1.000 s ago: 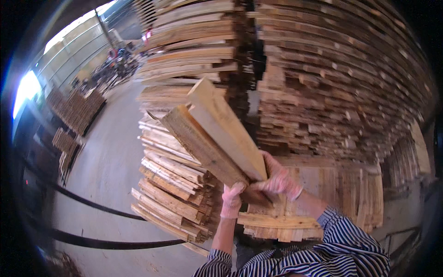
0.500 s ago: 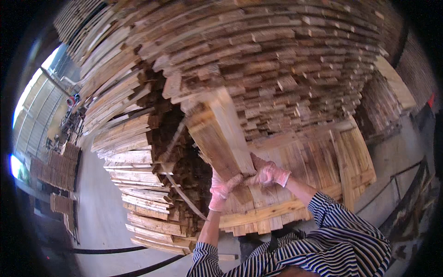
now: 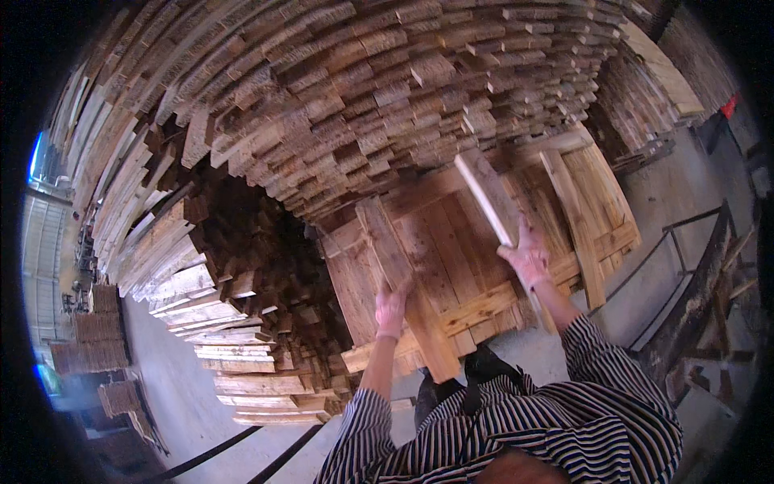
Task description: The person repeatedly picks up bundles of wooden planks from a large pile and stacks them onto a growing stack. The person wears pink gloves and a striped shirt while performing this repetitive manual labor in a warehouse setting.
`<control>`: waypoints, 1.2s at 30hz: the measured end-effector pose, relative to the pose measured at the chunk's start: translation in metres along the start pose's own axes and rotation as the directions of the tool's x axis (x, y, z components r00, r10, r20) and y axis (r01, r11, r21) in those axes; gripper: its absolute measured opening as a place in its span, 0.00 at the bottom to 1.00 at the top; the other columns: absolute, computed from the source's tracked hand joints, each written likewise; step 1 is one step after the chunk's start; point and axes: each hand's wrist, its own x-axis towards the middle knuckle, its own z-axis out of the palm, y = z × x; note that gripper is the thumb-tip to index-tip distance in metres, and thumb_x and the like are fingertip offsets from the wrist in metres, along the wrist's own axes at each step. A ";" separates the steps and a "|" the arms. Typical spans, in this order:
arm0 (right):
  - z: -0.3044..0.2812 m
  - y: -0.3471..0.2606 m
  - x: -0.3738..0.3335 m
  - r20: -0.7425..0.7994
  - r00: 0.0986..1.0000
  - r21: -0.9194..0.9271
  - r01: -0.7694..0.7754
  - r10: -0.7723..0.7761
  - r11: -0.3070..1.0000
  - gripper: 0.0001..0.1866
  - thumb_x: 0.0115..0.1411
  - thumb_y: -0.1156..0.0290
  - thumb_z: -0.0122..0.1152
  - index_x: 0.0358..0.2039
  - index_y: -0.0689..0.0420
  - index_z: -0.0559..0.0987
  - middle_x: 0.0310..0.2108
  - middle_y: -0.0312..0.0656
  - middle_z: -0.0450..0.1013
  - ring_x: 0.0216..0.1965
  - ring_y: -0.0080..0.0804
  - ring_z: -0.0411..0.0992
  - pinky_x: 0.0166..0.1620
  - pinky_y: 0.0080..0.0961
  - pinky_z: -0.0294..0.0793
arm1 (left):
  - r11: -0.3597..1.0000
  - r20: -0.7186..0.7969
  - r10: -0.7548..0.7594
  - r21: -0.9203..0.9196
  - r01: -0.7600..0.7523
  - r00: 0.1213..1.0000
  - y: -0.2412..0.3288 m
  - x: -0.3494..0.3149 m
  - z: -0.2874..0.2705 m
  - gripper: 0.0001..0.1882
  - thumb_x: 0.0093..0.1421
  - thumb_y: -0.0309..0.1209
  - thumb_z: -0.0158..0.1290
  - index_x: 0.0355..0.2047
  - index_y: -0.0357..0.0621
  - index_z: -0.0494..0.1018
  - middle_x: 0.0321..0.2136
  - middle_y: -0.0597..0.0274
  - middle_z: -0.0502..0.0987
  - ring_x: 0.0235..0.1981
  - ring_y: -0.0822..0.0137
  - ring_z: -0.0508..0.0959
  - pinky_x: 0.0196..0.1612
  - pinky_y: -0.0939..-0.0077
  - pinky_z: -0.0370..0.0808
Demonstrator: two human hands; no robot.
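Observation:
My left hand (image 3: 391, 312), in a pinkish work glove, is closed on the edge of a wooden board (image 3: 423, 327) that lies across a low stack of planks (image 3: 439, 242). Farther right, my right hand (image 3: 529, 256), gloved alike, grips a second wooden board (image 3: 492, 192). This one is tilted on its side, its pale narrow edge showing, above the same stack. Both boards run from near me toward the far side. At the stack's right end rests another crosswise board (image 3: 574, 226), touched by neither hand. A long strip (image 3: 476, 310) runs along the near edge.
A high wall of stacked boards (image 3: 355, 113) rises just beyond the planks. To the left, a pile of boards (image 3: 234, 355) juts out with uneven ends. A dark metal frame (image 3: 701, 274) stands at the right. Pale concrete floor (image 3: 173, 387) shows at the left.
The boards held close together between both hands are now apart. My left hand has one on the stack; my right hand has carried the other to the right. The view has shifted.

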 end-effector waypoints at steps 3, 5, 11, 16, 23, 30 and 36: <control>0.010 0.000 0.022 0.076 0.984 -0.442 -0.113 0.162 0.890 0.53 0.57 0.42 0.61 0.74 0.45 0.44 0.68 0.61 0.54 0.67 0.58 0.57 0.66 0.45 0.59 | 0.893 -0.321 -0.012 0.423 0.154 0.947 0.044 0.009 0.027 0.52 0.51 0.52 0.65 0.68 0.41 0.54 0.61 0.39 0.67 0.58 0.48 0.73 0.55 0.61 0.74; 0.031 -0.037 0.002 0.108 0.994 -0.252 0.052 -0.026 0.966 0.53 0.58 0.42 0.60 0.74 0.45 0.42 0.69 0.62 0.53 0.67 0.60 0.56 0.68 0.47 0.56 | 0.932 -0.345 0.023 0.347 0.104 0.938 0.029 -0.002 0.028 0.59 0.48 0.51 0.68 0.71 0.40 0.47 0.59 0.39 0.69 0.57 0.45 0.73 0.55 0.58 0.74; 0.089 -0.130 -0.062 -0.134 0.910 0.246 0.413 -0.392 0.877 0.45 0.56 0.53 0.68 0.69 0.53 0.58 0.63 0.61 0.62 0.63 0.59 0.62 0.63 0.44 0.66 | 0.910 -0.291 0.060 0.408 0.067 0.955 0.010 0.002 -0.003 0.67 0.43 0.55 0.69 0.72 0.40 0.41 0.62 0.39 0.66 0.63 0.46 0.68 0.64 0.62 0.66; 0.107 -0.183 -0.079 0.046 0.918 0.255 0.372 -0.395 0.893 0.43 0.58 0.50 0.64 0.68 0.54 0.58 0.61 0.61 0.63 0.60 0.60 0.64 0.61 0.44 0.68 | 0.996 -0.423 -0.035 0.065 0.069 0.906 -0.007 -0.015 -0.087 0.60 0.44 0.31 0.71 0.71 0.42 0.46 0.60 0.44 0.68 0.58 0.54 0.72 0.62 0.68 0.68; 0.145 -0.256 0.050 0.022 0.949 0.127 0.309 -0.314 0.943 0.51 0.59 0.29 0.47 0.71 0.53 0.55 0.71 0.59 0.48 0.71 0.63 0.44 0.69 0.60 0.44 | 0.962 -0.376 -0.140 0.169 0.216 0.916 -0.005 -0.059 -0.107 0.57 0.45 0.35 0.68 0.72 0.48 0.47 0.60 0.44 0.69 0.61 0.53 0.70 0.63 0.65 0.66; 0.239 -0.346 0.106 -0.025 0.948 -0.354 0.287 -0.316 0.890 0.24 0.57 0.52 0.60 0.49 0.54 0.81 0.57 0.52 0.71 0.62 0.53 0.64 0.60 0.65 0.59 | 0.964 -0.294 -0.228 0.068 0.258 0.928 -0.038 -0.088 -0.123 0.65 0.39 0.38 0.75 0.72 0.45 0.45 0.66 0.43 0.61 0.66 0.54 0.63 0.67 0.66 0.62; 0.271 -0.374 0.104 0.041 0.869 -0.350 0.475 -0.494 0.807 0.14 0.61 0.60 0.57 0.38 0.54 0.85 0.35 0.43 0.81 0.34 0.42 0.80 0.37 0.44 0.77 | 0.968 -0.378 -0.218 -0.198 0.152 0.900 -0.084 -0.108 -0.152 0.64 0.40 0.32 0.74 0.72 0.43 0.44 0.67 0.50 0.60 0.66 0.58 0.62 0.68 0.68 0.61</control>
